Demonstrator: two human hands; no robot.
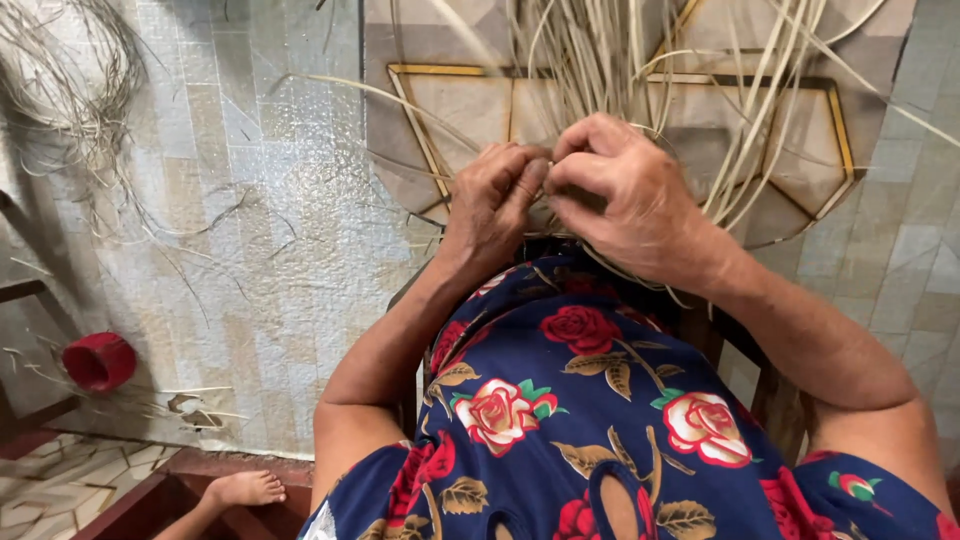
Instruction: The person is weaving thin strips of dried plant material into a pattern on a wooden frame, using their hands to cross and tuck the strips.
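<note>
Pale dried straw strands [640,60] fan upward over tiled floor [250,250], converging at hands. Right hand [630,195], wrist bent, fingers curled, pinching strand ends. Left hand [492,200] knuckles up, fingertips pinched on same strands, touching right. Small red round cup [98,360] far left.

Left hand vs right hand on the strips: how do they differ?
The left hand is curled tight with knuckles up, while the right hand spreads broader and reaches over it. The left hand sits lower and nearer the body; the right hand sits higher. Both pinch the pale reed strips where the fingertips meet.
</note>
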